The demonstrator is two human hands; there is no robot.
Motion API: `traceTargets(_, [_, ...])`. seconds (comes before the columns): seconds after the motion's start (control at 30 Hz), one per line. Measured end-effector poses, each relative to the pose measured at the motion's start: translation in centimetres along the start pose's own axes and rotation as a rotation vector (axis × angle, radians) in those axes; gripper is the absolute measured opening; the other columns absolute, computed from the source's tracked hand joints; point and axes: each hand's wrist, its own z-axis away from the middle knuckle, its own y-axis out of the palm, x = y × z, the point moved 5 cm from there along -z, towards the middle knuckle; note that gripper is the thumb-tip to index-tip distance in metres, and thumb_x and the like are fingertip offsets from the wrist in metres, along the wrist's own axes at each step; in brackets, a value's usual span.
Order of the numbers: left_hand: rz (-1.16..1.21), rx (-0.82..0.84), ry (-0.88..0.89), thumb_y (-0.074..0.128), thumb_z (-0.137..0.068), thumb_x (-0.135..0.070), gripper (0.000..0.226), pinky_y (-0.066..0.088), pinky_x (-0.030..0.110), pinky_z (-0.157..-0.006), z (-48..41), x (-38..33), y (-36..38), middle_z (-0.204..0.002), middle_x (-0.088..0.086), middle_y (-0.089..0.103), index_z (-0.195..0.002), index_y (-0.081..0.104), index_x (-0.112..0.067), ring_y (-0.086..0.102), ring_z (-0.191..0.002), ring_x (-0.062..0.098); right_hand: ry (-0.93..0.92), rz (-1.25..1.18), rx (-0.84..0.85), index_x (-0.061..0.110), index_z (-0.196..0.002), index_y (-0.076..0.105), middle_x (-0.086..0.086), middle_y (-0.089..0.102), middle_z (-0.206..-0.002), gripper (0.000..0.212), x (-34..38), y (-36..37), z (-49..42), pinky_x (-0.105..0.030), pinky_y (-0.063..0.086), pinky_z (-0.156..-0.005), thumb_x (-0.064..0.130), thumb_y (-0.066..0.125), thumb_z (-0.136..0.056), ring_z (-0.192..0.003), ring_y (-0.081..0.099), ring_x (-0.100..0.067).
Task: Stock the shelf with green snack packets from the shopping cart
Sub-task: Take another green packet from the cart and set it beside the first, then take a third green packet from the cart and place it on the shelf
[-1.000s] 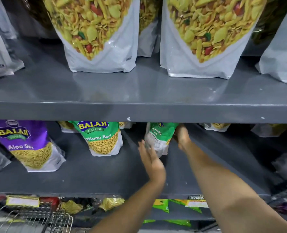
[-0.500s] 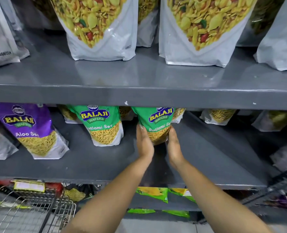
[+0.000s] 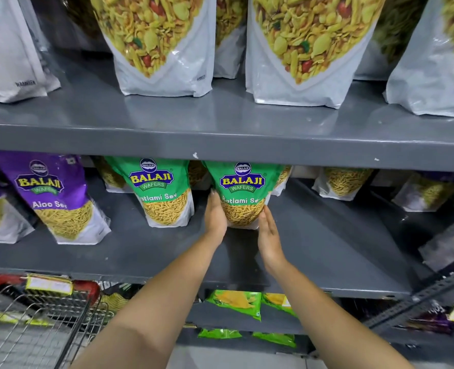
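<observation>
A green Ratlami Sev snack packet (image 3: 243, 187) stands upright on the grey middle shelf (image 3: 327, 249). My left hand (image 3: 215, 217) lies flat against its left side. My right hand (image 3: 269, 235) touches its lower right edge with straight fingers, so the packet sits pressed between both palms. A second green packet (image 3: 164, 193) of the same kind stands just to its left, a small gap apart. The wire shopping cart (image 3: 42, 310) with a red handle is at the lower left; its contents are hard to make out.
A purple Aloo Sev packet (image 3: 58, 198) stands at the shelf's left. Large white mixture bags (image 3: 164, 49) fill the upper shelf. Several packets stand at the back right of the middle shelf. Flat green packets (image 3: 236, 302) lie on the shelf below.
The green packet went from tilted and turned sideways to upright and facing front. Both hands drew closer and now flank its lower part. The view shifted slightly.
</observation>
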Motion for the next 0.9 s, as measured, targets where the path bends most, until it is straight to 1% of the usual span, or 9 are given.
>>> traceTargets(0.07, [0.013, -0.049, 0.022, 0.037, -0.086, -0.063, 0.063, 0.024, 0.033, -0.117, 3.4, -2.4, -0.3, -0.142, -0.008, 0.048, -0.135, 0.048, -0.025, 0.044, -0.13, 0.011, 0.014, 0.027, -0.027, 0.024, -0.146, 0.028, 0.002, 0.032, -0.153, 0.048, 0.2, -0.8, 0.3, -0.03, 0.025, -0.115, 0.036, 0.034, -0.099, -0.141, 0.029, -0.014])
traceTargets(0.13, [-0.055, -0.131, 0.113, 0.031, -0.099, -0.04, 0.05, 0.022, 0.021, -0.112, 6.3, -2.9, -1.3, -0.145, -0.006, 0.042, -0.142, 0.038, -0.016, 0.036, -0.136, 0.009, -0.022, 0.081, -0.087, 0.019, -0.145, 0.031, 0.0, 0.034, -0.152, 0.047, 0.8, -1.7, 1.4, -0.028, 0.025, -0.113, 0.029, 0.036, -0.099, -0.139, 0.031, -0.012])
traceTargets(0.3, [-0.262, -0.13, 0.305, 0.032, -0.1, -0.031, 0.04, 0.027, 0.028, -0.115, 11.7, -1.4, -6.1, -0.144, -0.003, 0.047, -0.135, 0.047, -0.02, 0.04, -0.137, 0.012, -0.298, 0.122, -0.097, 0.013, -0.134, 0.047, 0.004, 0.05, -0.137, 0.038, 2.9, -0.3, 5.5, -0.022, 0.033, -0.11, 0.016, 0.039, -0.097, -0.123, 0.042, 0.002])
traceTargets(0.43, [-0.438, -0.297, 0.429, 0.033, -0.1, -0.029, 0.04, 0.024, 0.025, -0.117, 16.0, -3.1, -12.7, -0.147, -0.003, 0.044, -0.135, 0.048, -0.017, 0.035, -0.139, 0.009, -0.395, 0.191, 0.171, 0.015, -0.132, 0.05, -0.001, 0.052, -0.139, 0.042, 3.0, 6.1, 9.0, -0.024, 0.034, -0.107, 0.02, 0.038, -0.092, -0.124, 0.047, -0.007])
traceTargets(0.53, [-0.569, -0.48, 0.41, 0.03, -0.1, -0.032, 0.042, 0.019, 0.025, -0.117, 19.3, -4.0, -19.5, -0.149, -0.005, 0.039, -0.137, 0.044, -0.019, 0.027, -0.143, 0.008, -0.426, 0.312, 0.396, 0.018, -0.136, 0.045, 0.004, 0.047, -0.143, 0.044, 2.2, 12.2, 12.6, -0.013, 0.028, -0.103, 0.014, 0.046, -0.093, -0.125, 0.039, 0.004])
traceTargets(0.63, [-0.609, -0.69, 0.37, 0.03, -0.1, -0.032, 0.043, 0.022, 0.025, -0.115, 23.4, -4.3, -27.6, -0.147, 0.003, 0.043, -0.137, 0.045, -0.015, 0.032, -0.141, 0.015, -0.465, 0.419, 0.656, 0.018, -0.141, 0.038, 0.001, 0.04, -0.149, 0.053, 1.2, 18.8, 17.1, -0.02, 0.027, -0.107, 0.013, 0.051, -0.09, -0.135, 0.038, -0.012])
traceTargets(0.77, [-0.555, -0.925, 0.217, 0.036, -0.097, -0.035, 0.039, 0.034, 0.025, -0.096, 29.3, -3.5, -39.2, -0.128, 0.012, 0.056, -0.126, 0.05, -0.012, 0.05, -0.123, 0.028, -0.502, 0.568, 0.956, 0.014, -0.139, 0.039, -0.004, 0.042, -0.147, 0.055, 0.0, 27.5, 23.5, -0.028, 0.033, -0.106, 0.01, 0.054, -0.087, -0.131, 0.044, -0.021])
traceTargets(0.83, [-0.483, -1.065, 0.071, 0.042, -0.088, -0.038, 0.051, 0.04, 0.035, -0.099, 32.4, -2.3, -45.2, -0.128, 0.02, 0.056, -0.128, 0.049, -0.007, 0.052, -0.12, 0.034, -0.521, 0.66, 1.114, 0.011, -0.138, 0.041, -0.006, 0.042, -0.146, 0.052, -1.2, 31.8, 26.7, -0.029, 0.029, -0.109, 0.01, 0.052, -0.088, -0.134, 0.04, -0.023])
traceTargets(0.9, [-0.429, -1.141, -0.053, 0.051, -0.082, -0.037, 0.056, 0.042, 0.044, -0.101, 35.2, -1.2, -50.4, -0.128, 0.025, 0.057, -0.127, 0.05, -0.004, 0.054, -0.119, 0.04, -0.545, 0.728, 1.22, 0.008, -0.136, 0.044, -0.009, 0.044, -0.144, 0.05, -3.0, 36.3, 29.7, -0.021, 0.025, -0.108, 0.008, 0.052, -0.087, -0.135, 0.039, -0.024])
